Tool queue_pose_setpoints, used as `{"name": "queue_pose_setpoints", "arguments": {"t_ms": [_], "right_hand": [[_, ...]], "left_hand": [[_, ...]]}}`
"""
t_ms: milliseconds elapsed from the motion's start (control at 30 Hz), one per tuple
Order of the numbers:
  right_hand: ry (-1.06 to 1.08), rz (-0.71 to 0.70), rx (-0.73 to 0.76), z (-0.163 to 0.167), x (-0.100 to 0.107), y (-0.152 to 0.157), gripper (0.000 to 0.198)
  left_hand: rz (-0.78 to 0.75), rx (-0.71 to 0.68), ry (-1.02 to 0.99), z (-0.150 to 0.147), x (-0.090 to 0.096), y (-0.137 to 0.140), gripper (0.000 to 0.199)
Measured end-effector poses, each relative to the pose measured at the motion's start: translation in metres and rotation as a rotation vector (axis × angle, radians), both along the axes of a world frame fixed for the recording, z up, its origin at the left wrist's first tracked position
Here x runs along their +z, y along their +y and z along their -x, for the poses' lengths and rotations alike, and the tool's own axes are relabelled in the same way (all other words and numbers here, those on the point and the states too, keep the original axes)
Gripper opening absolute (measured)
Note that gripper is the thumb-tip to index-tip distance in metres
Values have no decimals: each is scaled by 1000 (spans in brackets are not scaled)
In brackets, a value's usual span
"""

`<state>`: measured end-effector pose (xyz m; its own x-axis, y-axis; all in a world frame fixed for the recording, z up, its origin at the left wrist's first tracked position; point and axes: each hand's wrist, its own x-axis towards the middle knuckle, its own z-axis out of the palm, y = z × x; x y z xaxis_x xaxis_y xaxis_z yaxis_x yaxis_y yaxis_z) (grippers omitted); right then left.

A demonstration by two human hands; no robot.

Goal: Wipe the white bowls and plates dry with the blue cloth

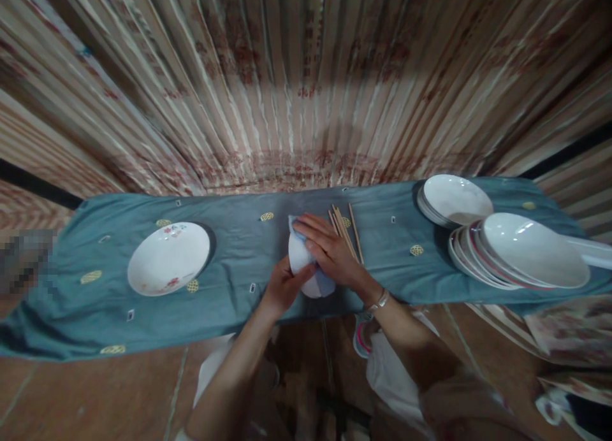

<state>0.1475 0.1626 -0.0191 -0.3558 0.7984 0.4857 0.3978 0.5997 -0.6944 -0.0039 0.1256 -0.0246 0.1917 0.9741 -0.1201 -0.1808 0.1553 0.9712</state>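
A white bowl (299,256) is tilted on its side just above the front middle of the table. My left hand (282,289) grips its near left edge, thumb laid across it. With fingers together, my right hand (329,246) presses a light blue cloth (326,281) against the bowl's surface. Part of the bowl and most of the cloth are hidden under that hand. Several wooden chopsticks (345,229) lie just beyond my right hand, one a little apart from the others.
A green patterned cloth covers the narrow table (239,237). On its left sits a white floral plate (167,262). Two stacks of white dishes stand at right, one farther back (456,195) and one nearer (530,246). A pleated curtain (306,97) hangs behind.
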Motion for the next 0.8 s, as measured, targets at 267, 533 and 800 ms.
{"name": "queue_pose_setpoints", "arguments": {"t_ms": [267,533,800], "right_hand": [[34,51,14,0,3,0,39],[335,322,-155,-11,-24,23,47],[492,514,-229,-3,-36,29,51]], "left_hand": [[30,-12,-13,-4,5,-5,43],[80,-11,22,-3,9,-13,43],[86,104,-3,3,15,-13,42]]}}
